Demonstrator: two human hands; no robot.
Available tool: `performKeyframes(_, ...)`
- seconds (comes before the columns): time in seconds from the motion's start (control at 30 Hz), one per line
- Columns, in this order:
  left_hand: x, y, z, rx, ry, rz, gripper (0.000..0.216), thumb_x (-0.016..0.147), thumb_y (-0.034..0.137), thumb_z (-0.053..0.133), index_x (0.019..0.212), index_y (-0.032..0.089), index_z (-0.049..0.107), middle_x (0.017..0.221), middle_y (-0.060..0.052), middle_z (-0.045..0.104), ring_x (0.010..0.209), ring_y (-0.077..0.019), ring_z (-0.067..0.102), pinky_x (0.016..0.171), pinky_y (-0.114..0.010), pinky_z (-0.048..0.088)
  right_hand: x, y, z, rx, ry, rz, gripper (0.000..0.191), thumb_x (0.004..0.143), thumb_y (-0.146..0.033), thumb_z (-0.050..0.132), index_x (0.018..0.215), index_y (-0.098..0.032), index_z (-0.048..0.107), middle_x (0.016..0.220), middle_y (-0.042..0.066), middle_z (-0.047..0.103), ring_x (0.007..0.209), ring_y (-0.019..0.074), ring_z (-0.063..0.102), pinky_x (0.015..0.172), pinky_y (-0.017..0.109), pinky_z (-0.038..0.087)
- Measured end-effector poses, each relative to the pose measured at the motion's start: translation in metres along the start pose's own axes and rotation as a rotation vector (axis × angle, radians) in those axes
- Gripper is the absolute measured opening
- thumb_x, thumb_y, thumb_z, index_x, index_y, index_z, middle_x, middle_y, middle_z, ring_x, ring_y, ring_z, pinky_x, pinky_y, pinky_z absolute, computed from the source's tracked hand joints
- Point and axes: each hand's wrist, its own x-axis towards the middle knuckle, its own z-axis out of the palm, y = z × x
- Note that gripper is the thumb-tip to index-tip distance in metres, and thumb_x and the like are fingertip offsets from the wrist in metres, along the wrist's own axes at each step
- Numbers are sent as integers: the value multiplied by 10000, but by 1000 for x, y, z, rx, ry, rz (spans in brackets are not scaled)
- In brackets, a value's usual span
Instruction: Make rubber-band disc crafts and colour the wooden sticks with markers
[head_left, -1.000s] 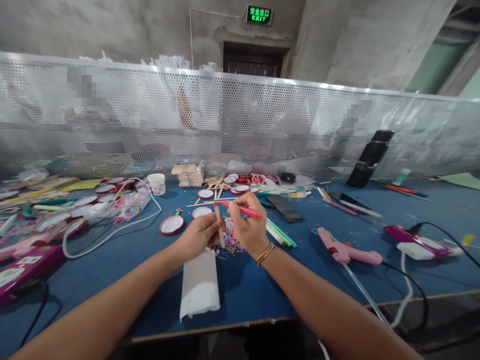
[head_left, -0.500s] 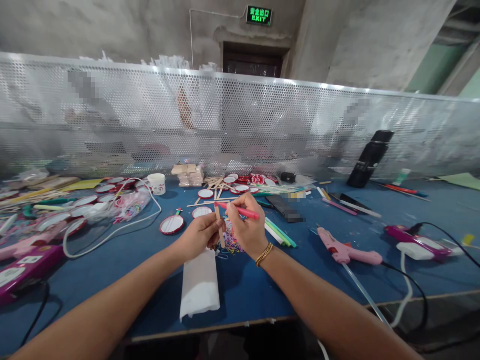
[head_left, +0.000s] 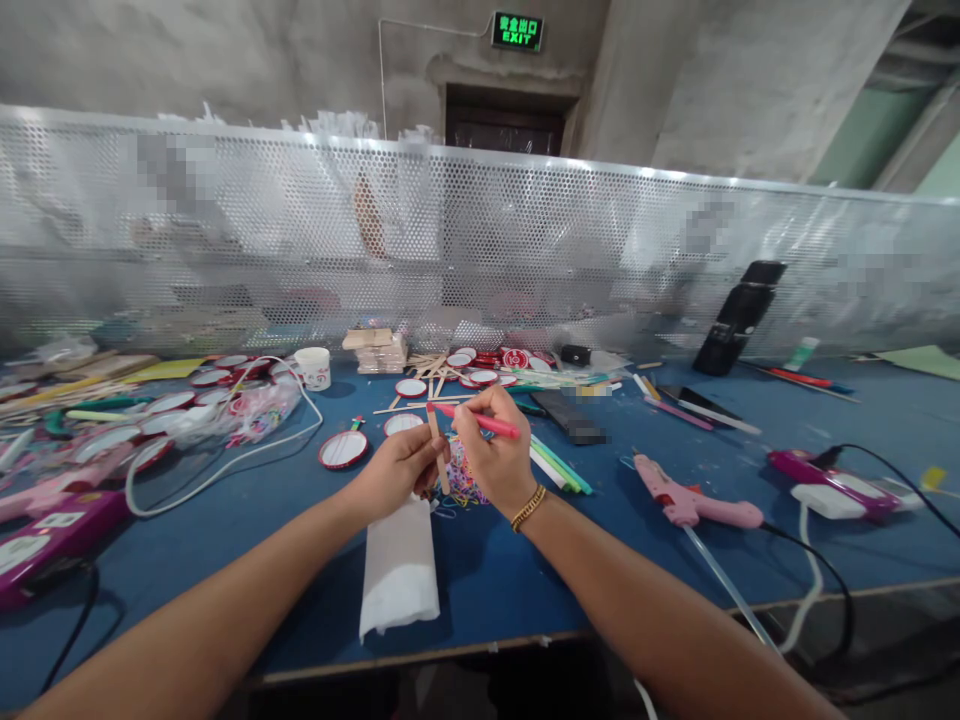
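Stick and pen, with the paper (head_left: 400,575) as landmark. The stick (head_left: 433,425) is held just beyond the paper's far edge, slightly to its right. Its long axis runs mostly away from you, and the reddened far end leans a little left. Your left hand (head_left: 409,462) pinches it between thumb and fingers, the near end protruding below the grip.

The pen (head_left: 495,425), beyond and right of the paper, lies nearly crosswise to the stick. Its tip points left to the stick's reddened end; whether the two touch is too small to tell. Your right hand (head_left: 495,450) grasps the pen in a writing grip, with a bracelet (head_left: 529,508) at the wrist.

Beyond the paper to the right, partly hidden by your hands, is a heap of bands (head_left: 466,480). Farther right of the paper are green and white rods (head_left: 559,466), then a pink glue gun (head_left: 690,500). Beyond the paper to the left are a red-rimmed lid (head_left: 343,450) and, farther off, a cup (head_left: 313,368). All these rest on the blue table (head_left: 517,590).
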Motion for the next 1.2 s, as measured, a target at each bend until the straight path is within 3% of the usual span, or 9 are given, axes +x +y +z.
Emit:
performKeyframes(0.27,0,0,0,10,4,-2,465,830,636,535,724,185,484,484,53,464,413,-79,399,430,-220,283,2,3,-1,-3,10,18,154,891,-283,557,754,-214,539,729,7,611,713,164,582,692,318,461)
performKeyframes(0.47,-1,6,1,4,66,37,466,832,625,539,703,181,480,545,57,423,477,-75,374,463,-222,281,2,5,1,78,-124,52,180,972,-328,464,1042,-244,606,814,16,704,813,177,663,790,335,498)
performKeyframes(0.63,-2,11,2,-8,113,65,428,825,590,575,753,170,537,611,42,466,528,-82,397,484,-229,298,0,4,4,48,-152,57,193,854,-302,638,1029,-237,586,823,-5,707,832,189,670,876,361,487)
performKeyframes(0.9,-1,-1,3,-86,-34,-84,482,824,650,536,813,168,546,614,-15,613,480,-119,542,446,-229,304,-2,3,11,119,-143,193,238,765,-239,688,981,-243,587,817,-22,708,858,192,685,841,349,510)
performKeyframes(1.2,0,5,4,-77,24,-63,442,827,612,554,795,171,548,566,21,557,457,-100,490,439,-225,301,-2,6,14,150,-63,272,263,727,-264,717,959,-216,604,933,18,688,871,187,678,834,338,530)
